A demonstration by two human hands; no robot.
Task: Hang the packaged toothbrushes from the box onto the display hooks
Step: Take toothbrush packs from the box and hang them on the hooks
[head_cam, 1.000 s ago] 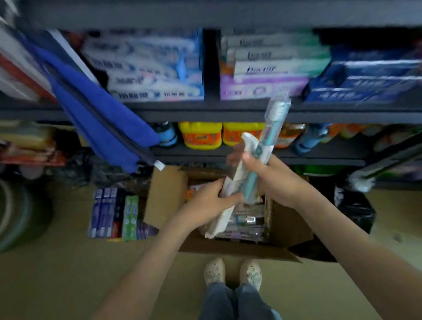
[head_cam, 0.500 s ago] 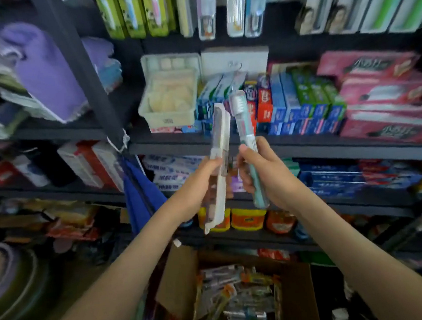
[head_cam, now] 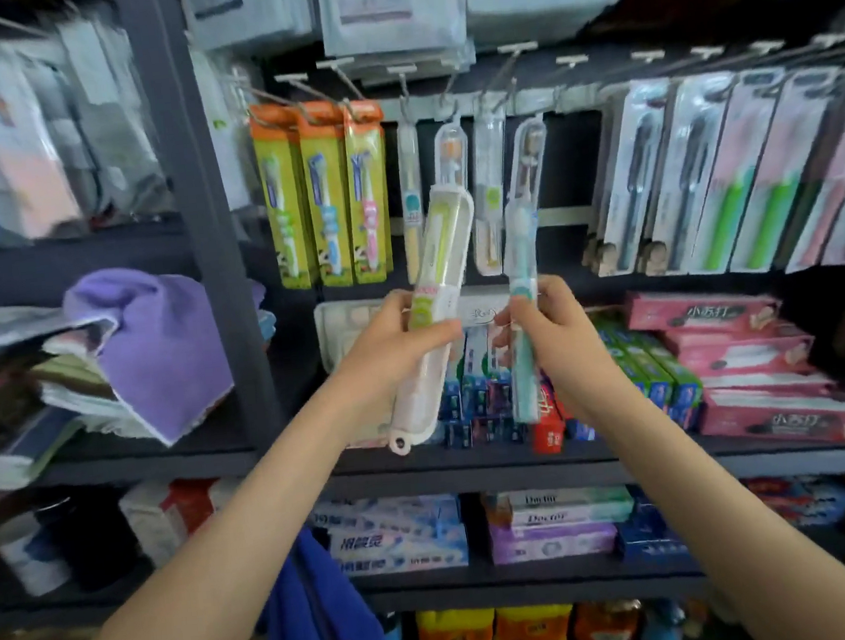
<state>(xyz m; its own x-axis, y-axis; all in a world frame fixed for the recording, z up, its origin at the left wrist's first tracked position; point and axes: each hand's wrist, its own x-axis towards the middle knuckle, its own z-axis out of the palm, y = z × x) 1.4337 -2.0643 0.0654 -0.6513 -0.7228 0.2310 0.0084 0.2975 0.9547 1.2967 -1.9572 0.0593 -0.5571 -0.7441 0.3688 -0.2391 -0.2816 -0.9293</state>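
Note:
My left hand (head_cam: pixel 392 346) grips a white-cased toothbrush pack (head_cam: pixel 437 277) with a green brush inside, tilted with its hang loop at the bottom. My right hand (head_cam: pixel 553 330) holds a clear pack with a teal toothbrush (head_cam: pixel 520 279), upright. Both packs are raised in front of the row of display hooks (head_cam: pixel 445 95), just below the clear toothbrush packs (head_cam: pixel 487 179) that hang there. The box is out of view.
Green-and-orange children's toothbrush packs (head_cam: pixel 323 195) hang to the left, grey blister packs (head_cam: pixel 716 173) to the right. Toothpaste boxes (head_cam: pixel 733 357) fill the shelf below. A dark upright post (head_cam: pixel 193 213) stands left, with a purple towel (head_cam: pixel 154 345) beside it.
Both hands rose with the two packs from over the box up to the hook row. My view tilted up from the floor to the hooks, and the box left the frame.

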